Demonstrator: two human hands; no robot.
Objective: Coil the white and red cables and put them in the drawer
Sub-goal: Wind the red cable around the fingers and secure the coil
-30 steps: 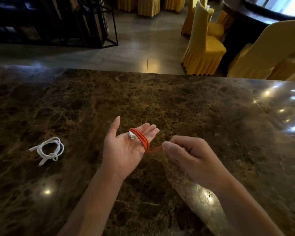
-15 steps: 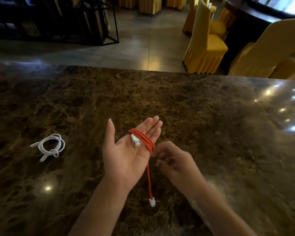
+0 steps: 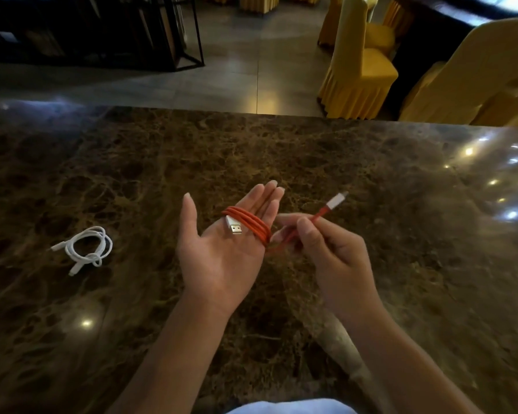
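Pinching the red cable [image 3: 253, 227]'s tail, which dangled 0.5 s ago, the right hand [image 3: 329, 252] lifts it beside the flat, coil-wrapped left hand [image 3: 222, 249]; 1 tuck remains, probably

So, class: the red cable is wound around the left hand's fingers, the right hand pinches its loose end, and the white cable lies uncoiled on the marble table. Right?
Not quite. In the head view the white cable lies already coiled on the marble table. The rest holds: red cable wound around the left hand, right hand pinching its loose end.
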